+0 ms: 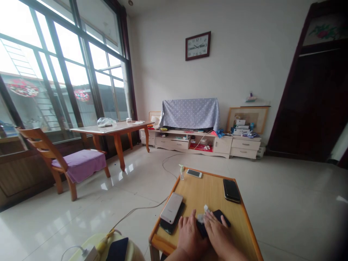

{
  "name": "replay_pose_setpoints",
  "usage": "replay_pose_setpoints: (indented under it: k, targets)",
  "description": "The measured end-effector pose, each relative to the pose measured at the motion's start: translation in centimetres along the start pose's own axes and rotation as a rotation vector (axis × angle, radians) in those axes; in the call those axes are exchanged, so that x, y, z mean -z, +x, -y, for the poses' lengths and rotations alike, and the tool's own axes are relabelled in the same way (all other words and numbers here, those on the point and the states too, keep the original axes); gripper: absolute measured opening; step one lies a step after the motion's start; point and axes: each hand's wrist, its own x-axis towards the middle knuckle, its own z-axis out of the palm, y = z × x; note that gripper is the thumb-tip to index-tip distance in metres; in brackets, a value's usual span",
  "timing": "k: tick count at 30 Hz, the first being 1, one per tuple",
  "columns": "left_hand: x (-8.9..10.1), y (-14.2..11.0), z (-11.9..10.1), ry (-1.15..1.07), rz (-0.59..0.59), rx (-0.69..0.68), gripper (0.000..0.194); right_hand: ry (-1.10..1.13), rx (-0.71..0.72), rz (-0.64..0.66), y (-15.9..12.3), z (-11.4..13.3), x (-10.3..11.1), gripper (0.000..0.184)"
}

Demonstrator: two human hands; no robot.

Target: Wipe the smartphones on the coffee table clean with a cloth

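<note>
A black phone (pixel 224 217) lies on the small wooden table, partly covered by my hands. My left hand (pixel 190 232) rests at the phone's left end and holds it, its fingertips pointing forward and its thumb hidden. Across the phone's middle, my right hand (pixel 217 230) presses a crumpled white tissue (pixel 206 208) against the screen. Part of the tissue pokes out beyond the fingers. Just left of my left hand, a rose-gold phone (pixel 172 207) lies face down on top of a dark phone (pixel 170 228).
On the wooden table (pixel 208 181) are another dark phone (pixel 231 190), a white phone (pixel 194 173) and a small spray bottle (pixel 181 172). A pale stool (pixel 133 252) at lower left carries a phone (pixel 117 249) and a power strip (pixel 91 253). A cable (pixel 136 209) crosses the floor.
</note>
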Motion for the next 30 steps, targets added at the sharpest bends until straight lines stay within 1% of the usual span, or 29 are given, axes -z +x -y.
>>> replay_pose_setpoints:
  k: [3,5,6,8,9,11,13,14,15,16,17,19,21,23,25,27,28,30]
  targets:
    - [0.4,-0.1,-0.3,0.015,0.014,0.000,0.102,-0.103,-0.110,-0.056,1.2,-3.1,0.6,0.057]
    - [0.4,0.0,-0.4,0.023,0.009,-0.009,0.101,-0.161,-0.147,-0.085,1.5,-3.9,0.5,0.056]
    - [0.4,0.0,-0.3,0.024,0.006,-0.011,0.101,-0.175,-0.155,-0.096,1.3,-3.8,0.3,0.055]
    - [0.2,0.0,-0.1,0.017,-0.012,-0.015,0.098,-0.158,-0.123,-0.091,0.5,-2.5,-0.5,0.056]
    - [0.0,0.0,-0.1,0.009,-0.026,-0.020,0.093,-0.129,-0.090,-0.080,0.0,-1.5,-1.0,0.057]
    - [-0.2,0.1,0.1,-0.013,-0.059,-0.041,0.080,-0.041,0.035,-0.019,-1.1,0.4,-1.5,0.059]
    - [-0.2,0.1,0.1,-0.030,-0.085,-0.062,0.071,0.031,0.107,0.016,-1.6,1.4,-1.2,0.059]
    - [-0.2,0.1,0.0,-0.032,-0.089,-0.066,0.070,0.045,0.103,0.014,-1.6,1.4,-0.8,0.058]
    - [-0.1,0.1,-0.2,-0.025,-0.089,-0.061,0.072,0.040,0.079,0.010,-1.3,1.1,-0.1,0.057]
    - [0.0,0.2,-0.4,-0.011,-0.078,-0.055,0.078,0.019,0.025,-0.004,-0.9,0.6,0.6,0.056]
    - [0.1,0.3,-0.5,0.008,-0.055,-0.057,0.085,-0.007,-0.052,-0.029,-0.5,-0.1,1.3,0.056]
    - [0.1,0.5,-0.9,0.042,-0.033,-0.063,0.091,-0.051,-0.189,-0.066,0.3,-1.4,2.4,0.056]
    - [0.1,0.8,-1.1,0.068,-0.023,-0.065,0.091,-0.047,-0.217,-0.062,0.3,-1.8,2.8,0.056]
    - [0.0,1.0,-1.1,0.079,-0.026,-0.064,0.084,-0.006,-0.141,-0.028,-0.5,-1.0,2.6,0.055]
    - [-0.2,1.1,-1.0,0.075,-0.033,-0.073,0.073,0.052,-0.003,0.012,-1.8,0.3,2.2,0.055]
    - [-0.3,1.1,-0.9,0.066,-0.040,-0.090,0.069,0.098,0.100,0.035,-2.9,1.2,2.0,0.055]
    - [-0.4,1.1,-0.8,0.063,-0.044,-0.096,0.070,0.106,0.116,0.036,-3.3,1.3,2.1,0.054]
    - [-0.5,1.1,-0.9,0.062,-0.057,-0.099,0.074,0.083,0.056,0.009,-3.4,0.4,2.6,0.055]
